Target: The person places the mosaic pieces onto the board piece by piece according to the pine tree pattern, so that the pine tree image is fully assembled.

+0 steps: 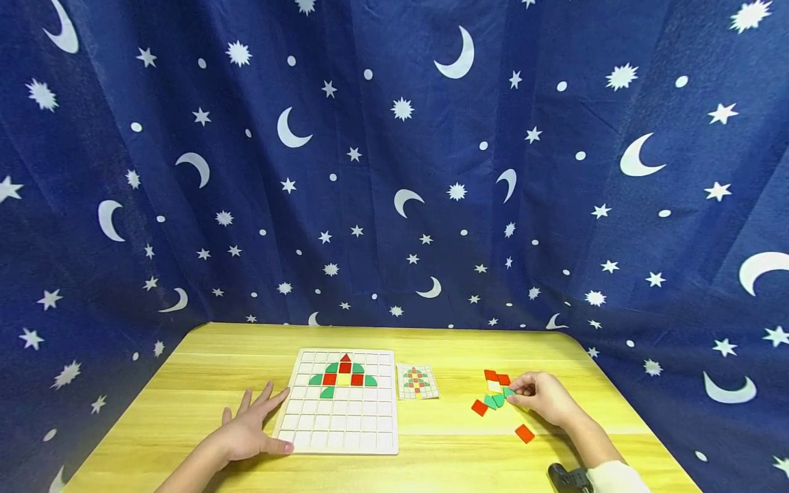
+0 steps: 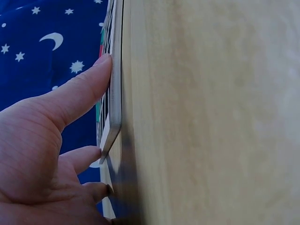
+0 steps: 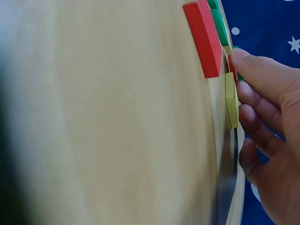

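Note:
My left hand (image 1: pixel 245 426) is spread at the near left corner of a white grid board (image 1: pixel 348 435). Its thumb (image 2: pixel 89 86) rests on the board's near edge, and the other fingers lie along the left side. Red, green and yellow tiles form a pattern in the board's upper rows. On the right, my right hand (image 1: pixel 545 399) pinches a green quarter-round tile (image 1: pixel 508 393) between thumb and fingertips, beside a loose group of tiles. A yellow tile (image 3: pixel 231 99) lies close under that hand's fingers.
A small printed pattern card (image 1: pixel 417 392) lies right of the board. Among the loose tiles are a red one (image 1: pixel 479 407), another red one (image 1: pixel 524 433) nearer me, and more green ones (image 1: pixel 498 401). A starry blue curtain (image 1: pixel 394 171) hangs behind the wooden table (image 1: pixel 456 452).

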Demonstrator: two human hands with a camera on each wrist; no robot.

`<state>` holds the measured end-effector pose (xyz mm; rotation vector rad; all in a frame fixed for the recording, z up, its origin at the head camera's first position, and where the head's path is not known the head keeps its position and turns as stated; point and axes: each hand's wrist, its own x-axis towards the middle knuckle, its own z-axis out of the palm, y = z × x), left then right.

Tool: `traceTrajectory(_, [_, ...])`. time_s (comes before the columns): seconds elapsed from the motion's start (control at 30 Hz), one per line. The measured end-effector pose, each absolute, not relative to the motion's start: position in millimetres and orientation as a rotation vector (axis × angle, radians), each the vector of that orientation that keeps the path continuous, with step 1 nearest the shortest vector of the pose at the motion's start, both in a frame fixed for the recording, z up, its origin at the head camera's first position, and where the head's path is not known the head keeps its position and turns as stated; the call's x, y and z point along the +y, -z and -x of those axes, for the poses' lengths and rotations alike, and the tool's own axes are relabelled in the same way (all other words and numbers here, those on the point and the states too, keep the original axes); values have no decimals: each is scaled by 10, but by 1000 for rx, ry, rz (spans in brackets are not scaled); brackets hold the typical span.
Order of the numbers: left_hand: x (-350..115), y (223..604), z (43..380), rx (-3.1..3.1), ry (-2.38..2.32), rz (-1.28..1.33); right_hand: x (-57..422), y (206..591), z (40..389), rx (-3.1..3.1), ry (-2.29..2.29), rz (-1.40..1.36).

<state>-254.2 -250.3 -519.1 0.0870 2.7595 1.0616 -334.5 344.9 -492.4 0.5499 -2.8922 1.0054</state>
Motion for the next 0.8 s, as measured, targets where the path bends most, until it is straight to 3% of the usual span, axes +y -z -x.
traceTrajectory(0.37, [-2459,5082,2517,2736,-1049,-79,3335,4822,3275,-2794,-992,-502])
traceTrajectory(0.8, [-2507,5183,2553,2743,-1058,-60,2633,4723,3079,-2684,-1133,-708])
